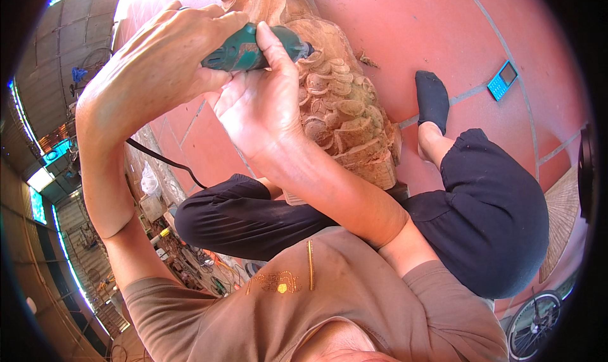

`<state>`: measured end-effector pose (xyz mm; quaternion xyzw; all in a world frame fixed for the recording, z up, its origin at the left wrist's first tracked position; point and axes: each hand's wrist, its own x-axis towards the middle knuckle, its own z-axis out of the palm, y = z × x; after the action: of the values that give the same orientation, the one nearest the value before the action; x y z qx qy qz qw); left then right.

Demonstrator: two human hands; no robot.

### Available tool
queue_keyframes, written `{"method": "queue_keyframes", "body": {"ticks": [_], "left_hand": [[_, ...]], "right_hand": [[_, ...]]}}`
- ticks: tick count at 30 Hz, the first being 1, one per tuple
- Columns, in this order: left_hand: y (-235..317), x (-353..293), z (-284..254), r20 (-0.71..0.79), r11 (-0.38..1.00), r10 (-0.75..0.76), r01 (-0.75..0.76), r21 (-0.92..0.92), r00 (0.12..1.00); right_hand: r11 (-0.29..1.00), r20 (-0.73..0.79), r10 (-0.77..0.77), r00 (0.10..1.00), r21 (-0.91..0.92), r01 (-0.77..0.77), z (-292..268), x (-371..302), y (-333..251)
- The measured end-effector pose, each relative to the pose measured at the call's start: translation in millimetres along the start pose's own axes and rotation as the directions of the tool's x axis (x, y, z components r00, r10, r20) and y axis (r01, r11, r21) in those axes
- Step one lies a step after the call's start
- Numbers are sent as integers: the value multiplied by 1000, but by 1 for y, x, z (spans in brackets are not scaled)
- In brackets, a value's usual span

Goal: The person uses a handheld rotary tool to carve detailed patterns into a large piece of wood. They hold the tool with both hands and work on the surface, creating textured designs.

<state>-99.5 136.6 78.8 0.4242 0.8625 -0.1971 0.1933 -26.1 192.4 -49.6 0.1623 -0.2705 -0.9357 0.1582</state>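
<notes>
A green handheld rotary tool (237, 50) lies across my two hands. My left hand (171, 55) is wrapped over its rear end from above. Under and beside its front half is my right hand (263, 99), palm up, with the thumb pressed on the casing. The dark nose of the tool points right, at a reddish-brown wood carving (345, 102) covered in rounded, overlapping scale-like relief. I cannot make out the bit or whether it touches the wood. The carving lies on the floor between my legs, its far end cut off at the top of the view.
Red floor tiles (392, 20) surround the carving. A blue keypad phone (502, 81) lies at the right, beyond my dark-socked foot (432, 99). A black cable (168, 160) runs by my left knee. Tools and clutter (190, 260) fill the left side; a bicycle wheel (535, 324) shows lower right.
</notes>
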Motion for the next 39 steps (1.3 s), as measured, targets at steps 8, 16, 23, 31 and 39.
{"method": "queue_keyframes", "body": {"ticks": [8, 16, 23, 31, 39], "left_hand": [[8, -4, -9, 56, 997, -74, 73, 20, 996], [5, -9, -13, 129, 993, -92, 101, -61, 987], [7, -17, -15, 118, 990, -109, 118, -75, 987], [1, -29, -13, 118, 988, -119, 129, -82, 986], [0, -41, -7, 77, 983, -165, 170, -65, 983]], "right_hand": [[1000, -12, 17, 1000, -15, -18, 2, -3, 4], [999, -16, 25, 1000, -35, -26, 0, -7, 12], [997, -61, 54, 997, -55, -58, 1, -11, 17], [996, -60, 62, 996, -55, -65, 0, -12, 24], [996, -33, 76, 997, -44, -77, -3, -11, 33]]}}
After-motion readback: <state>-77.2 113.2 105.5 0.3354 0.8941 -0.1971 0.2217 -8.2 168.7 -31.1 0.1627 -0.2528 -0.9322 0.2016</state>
